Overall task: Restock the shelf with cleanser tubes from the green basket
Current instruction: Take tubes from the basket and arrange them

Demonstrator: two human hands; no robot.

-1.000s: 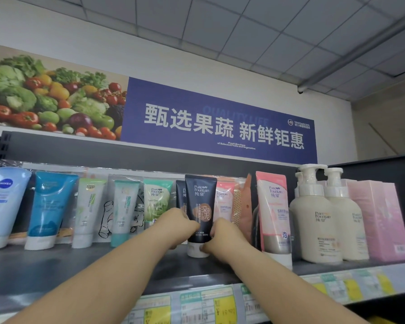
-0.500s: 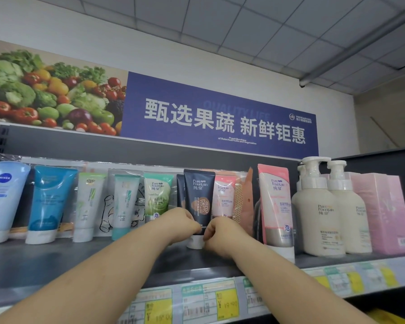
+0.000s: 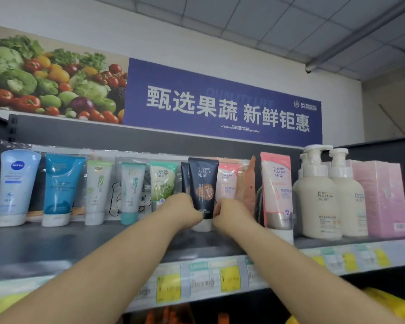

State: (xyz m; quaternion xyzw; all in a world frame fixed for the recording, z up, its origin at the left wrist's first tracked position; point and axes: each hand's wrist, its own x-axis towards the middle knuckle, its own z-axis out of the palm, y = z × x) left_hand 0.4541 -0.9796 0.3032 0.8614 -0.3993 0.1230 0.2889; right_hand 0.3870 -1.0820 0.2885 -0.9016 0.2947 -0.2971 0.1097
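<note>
The fingers of the left hand [image 3: 185,212] and the right hand [image 3: 229,212] curled round the lower part of a dark tube [image 3: 202,183], one hand on each side, holding it upright on its white cap. It read "Pure Fountain". It stood mid-shelf [image 3: 56,244], well back from the front edge, with a second dark tube [image 3: 184,177] just behind. A pale blue "NIVEA" tube [image 3: 15,185] stood near the left end. Cream "Pure Fountain" pump bottles [image 3: 318,195] stood toward the right end. Yellow price tags [image 3: 229,280] lined the front edge.
</note>
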